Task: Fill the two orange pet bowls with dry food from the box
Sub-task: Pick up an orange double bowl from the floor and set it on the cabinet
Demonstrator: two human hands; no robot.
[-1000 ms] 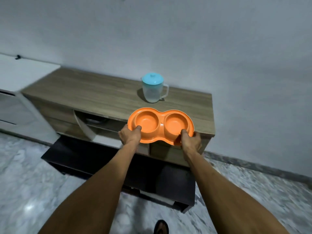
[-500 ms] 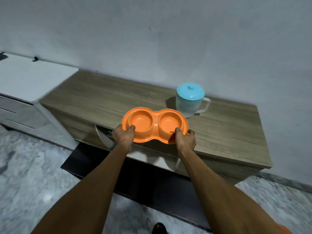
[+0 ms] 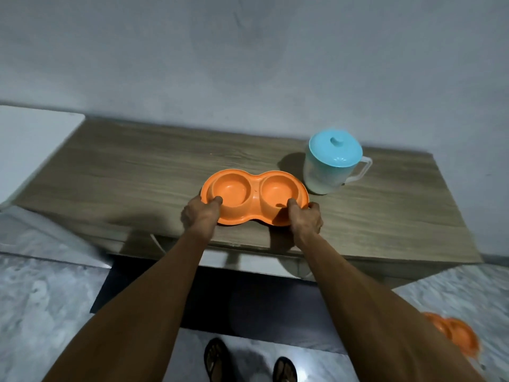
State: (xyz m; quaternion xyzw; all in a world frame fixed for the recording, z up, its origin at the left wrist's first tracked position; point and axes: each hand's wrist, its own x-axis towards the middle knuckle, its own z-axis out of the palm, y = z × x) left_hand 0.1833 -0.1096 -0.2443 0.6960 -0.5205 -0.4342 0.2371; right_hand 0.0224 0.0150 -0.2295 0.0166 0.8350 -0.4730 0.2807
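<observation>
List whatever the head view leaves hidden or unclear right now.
Food box: nowhere in frame.
Jug contents: hidden by its frosted wall and blue lid.
Orange thing on the floor: blurred, partly behind the right forearm.
Left hand and right hand: fingers beneath the double bowl hidden by its rim.

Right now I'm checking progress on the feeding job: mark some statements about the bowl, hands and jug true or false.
1. Both wells of the orange double bowl are empty. True.
2. The left hand and right hand each grip its near rim. True.
3. The clear jug has no lid. False: a turquoise lid covers it.
4. The double bowl is on the floor. False: it is at the wooden cabinet top.
</observation>
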